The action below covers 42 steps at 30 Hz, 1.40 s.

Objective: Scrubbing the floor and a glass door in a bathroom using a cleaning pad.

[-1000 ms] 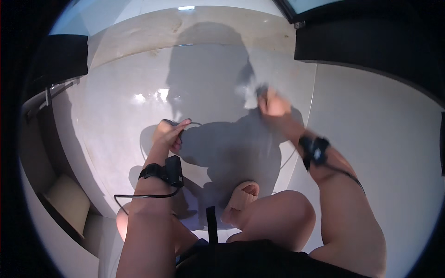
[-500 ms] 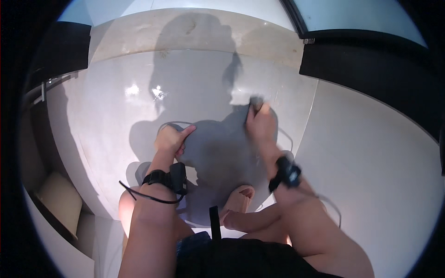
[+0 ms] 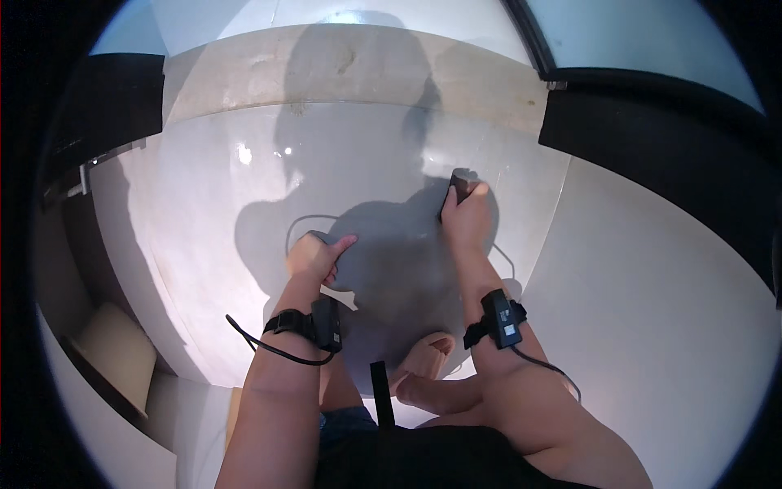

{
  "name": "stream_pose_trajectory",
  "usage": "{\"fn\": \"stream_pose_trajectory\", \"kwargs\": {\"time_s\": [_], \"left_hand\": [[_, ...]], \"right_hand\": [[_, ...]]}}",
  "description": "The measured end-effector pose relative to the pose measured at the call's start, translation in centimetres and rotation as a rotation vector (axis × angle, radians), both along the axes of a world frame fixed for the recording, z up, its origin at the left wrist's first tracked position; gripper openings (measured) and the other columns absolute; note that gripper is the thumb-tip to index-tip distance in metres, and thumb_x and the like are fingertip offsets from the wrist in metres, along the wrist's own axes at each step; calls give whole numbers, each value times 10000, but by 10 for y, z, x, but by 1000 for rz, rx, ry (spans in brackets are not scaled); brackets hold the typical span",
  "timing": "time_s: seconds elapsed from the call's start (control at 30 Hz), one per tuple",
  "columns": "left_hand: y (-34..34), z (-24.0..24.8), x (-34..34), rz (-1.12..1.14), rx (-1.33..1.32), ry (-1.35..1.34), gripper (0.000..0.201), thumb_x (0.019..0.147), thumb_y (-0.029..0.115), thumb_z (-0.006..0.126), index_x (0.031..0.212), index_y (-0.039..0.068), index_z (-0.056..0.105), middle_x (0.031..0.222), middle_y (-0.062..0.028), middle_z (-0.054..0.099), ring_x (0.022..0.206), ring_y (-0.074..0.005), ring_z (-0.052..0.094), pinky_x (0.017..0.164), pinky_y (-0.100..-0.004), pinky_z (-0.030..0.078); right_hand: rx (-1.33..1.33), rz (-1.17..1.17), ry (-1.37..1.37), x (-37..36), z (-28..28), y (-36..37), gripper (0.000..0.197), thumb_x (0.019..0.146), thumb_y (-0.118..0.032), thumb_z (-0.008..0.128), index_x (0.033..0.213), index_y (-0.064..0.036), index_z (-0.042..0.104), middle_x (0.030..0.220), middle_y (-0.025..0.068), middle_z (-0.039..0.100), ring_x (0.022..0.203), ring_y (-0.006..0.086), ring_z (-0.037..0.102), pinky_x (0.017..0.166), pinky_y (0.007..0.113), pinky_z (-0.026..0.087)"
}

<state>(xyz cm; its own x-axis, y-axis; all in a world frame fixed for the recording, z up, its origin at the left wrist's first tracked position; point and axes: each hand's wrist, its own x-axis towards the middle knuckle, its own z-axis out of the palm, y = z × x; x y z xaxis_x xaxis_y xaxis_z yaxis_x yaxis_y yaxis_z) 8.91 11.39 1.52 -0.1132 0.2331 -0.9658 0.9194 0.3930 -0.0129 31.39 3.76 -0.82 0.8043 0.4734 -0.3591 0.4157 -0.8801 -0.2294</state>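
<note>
In my right hand (image 3: 467,220) is a small dark brown block (image 3: 464,187), its far end showing past my fingers. The block is close to the pale grey floor tile (image 3: 212,191); whether it touches the tile I cannot tell. My left hand (image 3: 313,257) is to its left, nearer to me, with the fingers curled in and the thumb stretched out toward the right. Nothing shows in the left hand, though its palm is hidden. Black strapped devices with cables sit on my left forearm (image 3: 273,359) and right forearm (image 3: 501,354).
A beige raised strip (image 3: 236,73) crosses the far side of the tile. Dark panels (image 3: 652,155) flank it at right and left. A cream board (image 3: 118,359) leans at lower left. My pink slipper (image 3: 425,359) is between my arms. Shadows cover the middle.
My right hand, blurred before, now shows sharply, and its wrist has turned so the device faces up. The left hand keeps its curled shape. The whole view has shifted slightly.
</note>
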Motion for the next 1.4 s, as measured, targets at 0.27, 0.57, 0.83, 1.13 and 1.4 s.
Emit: {"fn": "stream_pose_trajectory", "kwargs": {"time_s": [0.27, 0.57, 0.83, 1.13, 1.4], "left_hand": [[-2, -9, 13, -25, -13, -24, 609, 691, 573, 670, 458, 29, 531, 446, -52, 535, 395, -162, 555, 423, -282, 465], [-9, -13, 21, -45, -24, -26, 607, 713, 545, 672, 449, 18, 524, 433, -69, 524, 387, -180, 553, 417, -290, 467], [-18, -24, 19, -56, -31, -39, 581, 730, 500, 680, 460, 11, 521, 431, -74, 514, 365, -181, 535, 388, -293, 448], [-20, -23, 23, -48, 41, -75, 638, 712, 587, 639, 455, 11, 545, 428, -61, 528, 379, -172, 548, 424, -284, 463], [53, -26, 50, -402, 110, -195, 622, 704, 606, 628, 445, 44, 561, 436, -41, 542, 414, -149, 560, 495, -279, 479]], "right_hand": [[31, -20, -267, 100, -10, 78, 373, 783, -263, 608, 1027, -12, 478, 853, 217, 618, 825, 389, 603, 690, 456, 481], [98, -31, -185, 42, -15, 8, 338, 786, -275, 603, 998, -41, 480, 833, 191, 622, 797, 383, 608, 674, 465, 478], [114, -8, -81, 22, -24, -8, 341, 786, -269, 593, 1014, -40, 484, 772, 195, 619, 709, 388, 610, 626, 458, 490], [196, -136, -324, 102, -16, 75, 264, 779, -245, 595, 922, -28, 547, 791, 189, 622, 767, 375, 604, 659, 439, 480], [-146, -121, 200, -54, -6, -50, 354, 789, -287, 602, 1016, -65, 447, 916, 170, 612, 832, 376, 601, 710, 473, 482]]}}
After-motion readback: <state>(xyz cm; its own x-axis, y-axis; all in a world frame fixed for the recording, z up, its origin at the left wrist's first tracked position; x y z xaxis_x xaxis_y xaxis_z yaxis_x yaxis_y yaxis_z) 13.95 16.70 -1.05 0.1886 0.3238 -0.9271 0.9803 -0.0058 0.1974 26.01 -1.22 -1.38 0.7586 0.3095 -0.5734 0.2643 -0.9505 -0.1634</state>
